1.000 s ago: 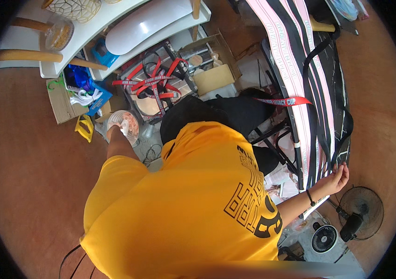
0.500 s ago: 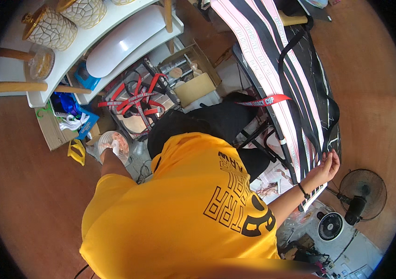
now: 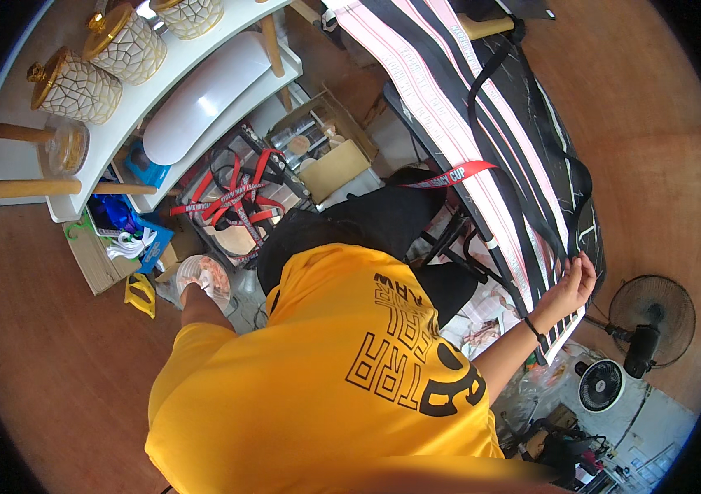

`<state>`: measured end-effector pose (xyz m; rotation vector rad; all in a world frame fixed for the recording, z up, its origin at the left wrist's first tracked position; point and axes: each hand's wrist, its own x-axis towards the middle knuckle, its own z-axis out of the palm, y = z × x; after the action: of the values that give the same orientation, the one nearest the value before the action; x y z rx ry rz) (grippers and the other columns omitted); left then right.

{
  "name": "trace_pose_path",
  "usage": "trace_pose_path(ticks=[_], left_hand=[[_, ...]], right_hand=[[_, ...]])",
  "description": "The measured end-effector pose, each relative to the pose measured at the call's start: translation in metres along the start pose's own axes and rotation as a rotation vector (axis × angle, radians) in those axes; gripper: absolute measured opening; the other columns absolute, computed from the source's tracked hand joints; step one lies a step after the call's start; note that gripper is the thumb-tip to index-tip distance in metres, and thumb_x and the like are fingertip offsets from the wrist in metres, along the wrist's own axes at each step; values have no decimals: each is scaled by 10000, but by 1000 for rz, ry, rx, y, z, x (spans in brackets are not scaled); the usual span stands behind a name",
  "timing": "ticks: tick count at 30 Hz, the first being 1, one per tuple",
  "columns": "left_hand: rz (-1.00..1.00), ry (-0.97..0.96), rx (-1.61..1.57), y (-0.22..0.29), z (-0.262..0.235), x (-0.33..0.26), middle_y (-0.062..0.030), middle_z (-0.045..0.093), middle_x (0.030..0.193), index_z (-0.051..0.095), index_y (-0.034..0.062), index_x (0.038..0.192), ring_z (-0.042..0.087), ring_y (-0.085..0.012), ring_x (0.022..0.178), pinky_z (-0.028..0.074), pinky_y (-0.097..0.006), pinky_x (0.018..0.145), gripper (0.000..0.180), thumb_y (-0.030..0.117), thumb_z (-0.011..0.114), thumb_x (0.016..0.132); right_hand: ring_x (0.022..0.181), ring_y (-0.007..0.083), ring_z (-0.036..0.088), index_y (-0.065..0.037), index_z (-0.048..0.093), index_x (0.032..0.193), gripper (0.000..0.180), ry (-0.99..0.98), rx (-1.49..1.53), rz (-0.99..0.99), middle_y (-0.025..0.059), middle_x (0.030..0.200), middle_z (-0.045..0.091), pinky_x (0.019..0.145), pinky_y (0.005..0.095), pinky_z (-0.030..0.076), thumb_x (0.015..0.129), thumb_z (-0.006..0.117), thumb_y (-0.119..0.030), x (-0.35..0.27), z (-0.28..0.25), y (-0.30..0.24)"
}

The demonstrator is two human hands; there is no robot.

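Observation:
My right hand [image 3: 571, 288] is at the near end of the long black table, its thumb and fingers pinched together around a black strap [image 3: 538, 235]. Long pink, white and black printed strips [image 3: 441, 103] lie side by side along the tabletop, and a red printed lanyard strap [image 3: 457, 174] crosses them, hanging over the left edge. My left forearm reaches down to a round, clear container [image 3: 217, 272] with pinkish contents. There my left hand [image 3: 194, 291] is mostly hidden, with something whitish beside it; its fingers are not distinct.
Red lanyards [image 3: 239, 193] lie piled on a clear box beside an open carton [image 3: 334, 169]. A white shelf [image 3: 62, 202] carries gold-lidded jars [image 3: 79, 86]. A yellow-handled tool [image 3: 140, 295] is on the floor at left. Two fans, one black [image 3: 651, 317] and one white [image 3: 600, 385], stand at right.
The view has shifted slightly, so the table and strips appear further left and the fans further right. My right hand stays at the strap's end, fingers drawn closer together. The left arm barely differs.

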<state>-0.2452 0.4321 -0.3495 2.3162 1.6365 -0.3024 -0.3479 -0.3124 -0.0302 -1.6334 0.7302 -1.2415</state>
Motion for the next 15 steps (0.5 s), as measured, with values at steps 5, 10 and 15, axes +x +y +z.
trace_pose_path(ticks=[5, 10, 15], left_hand=[[30, -2, -7, 7, 4, 1, -259, 609, 1206, 598, 32, 1217, 587, -455, 1099, 456, -519, 949, 394, 201, 575, 862], [139, 19, -46, 33, 14, 4, -263, 599, 1220, 585, 34, 1234, 578, -461, 1109, 449, -524, 957, 406, 189, 573, 859], [746, 86, -125, 160, 20, -16, -267, 590, 1233, 573, 36, 1250, 568, -467, 1120, 441, -529, 964, 419, 177, 572, 855]], right_hand=[[990, 138, 621, 5, 619, 1071, 120, 32, 22, 45, 111, 1147, 650, 815, 277, 564, 955, 597, -19, -3, -2, 3], [886, 128, 624, 14, 627, 1077, 132, 36, 2, -53, 97, 1020, 659, 715, 246, 558, 972, 600, -61, -4, -10, 7], [500, 10, 354, -41, 649, 962, 291, 378, -91, 45, -52, 619, 468, 448, 181, 244, 1048, 509, -280, 4, -74, 20]])
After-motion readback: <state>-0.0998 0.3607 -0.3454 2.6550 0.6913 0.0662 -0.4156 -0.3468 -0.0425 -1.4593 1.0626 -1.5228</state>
